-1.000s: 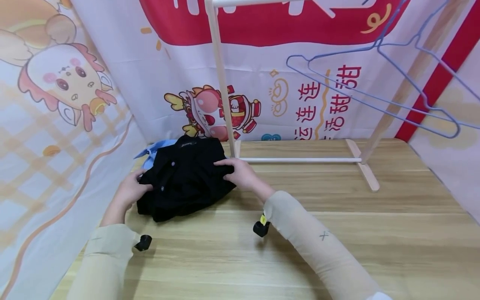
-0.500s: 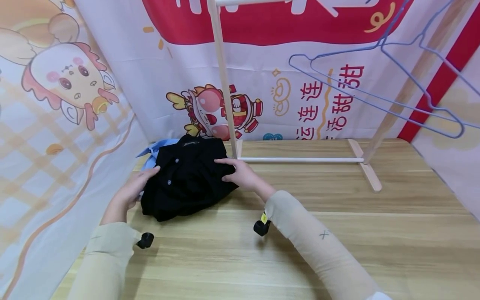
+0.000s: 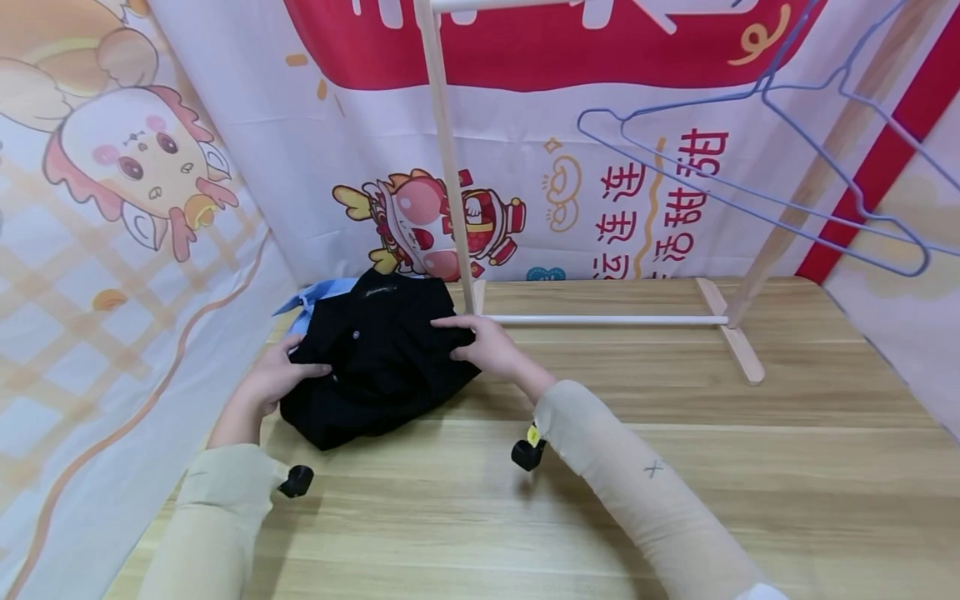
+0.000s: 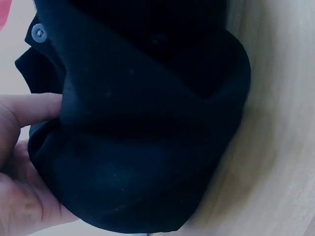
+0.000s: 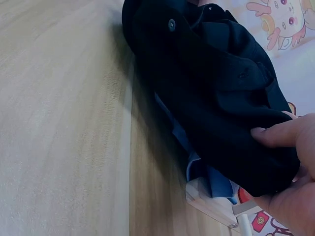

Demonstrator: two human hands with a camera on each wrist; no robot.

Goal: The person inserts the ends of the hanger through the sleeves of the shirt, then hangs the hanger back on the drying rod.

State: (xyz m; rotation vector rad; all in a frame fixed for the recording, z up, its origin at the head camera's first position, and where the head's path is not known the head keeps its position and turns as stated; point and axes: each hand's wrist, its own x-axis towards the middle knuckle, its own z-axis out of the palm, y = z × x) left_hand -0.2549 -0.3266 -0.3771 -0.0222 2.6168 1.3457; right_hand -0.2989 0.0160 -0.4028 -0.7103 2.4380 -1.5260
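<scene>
Black buttoned garment (image 3: pixel 390 358) pinched at opposite edges by left hand (image 3: pixel 272 379) and right hand (image 3: pixel 491 346), left of the rack (image 3: pixel 447 142), partly covering blue cloth (image 3: pixel 322 291); apparently being straightened, with even grips next called for.

The person wears 2 beige sleeves (image 3: pixel 615 475), the right bearing an X (image 3: pixel 653 469), and 2 black wrist cameras (image 3: pixel 297 482).

**Mostly Matt, a Little Shine**

We see a rumpled black cloth garment (image 3: pixel 390 375), matt and soft, with a small round grey button (image 4: pixel 39 33) of smooth plastic look. The pale wood-grain tabletop (image 3: pixel 420 508) is smooth with a low sheen, the upright beige wooden post (image 3: pixel 446 142) matt. The thin blue wire hangers (image 3: pixel 690 103) are smooth; whether coated metal or plastic, we cannot tell.
</scene>
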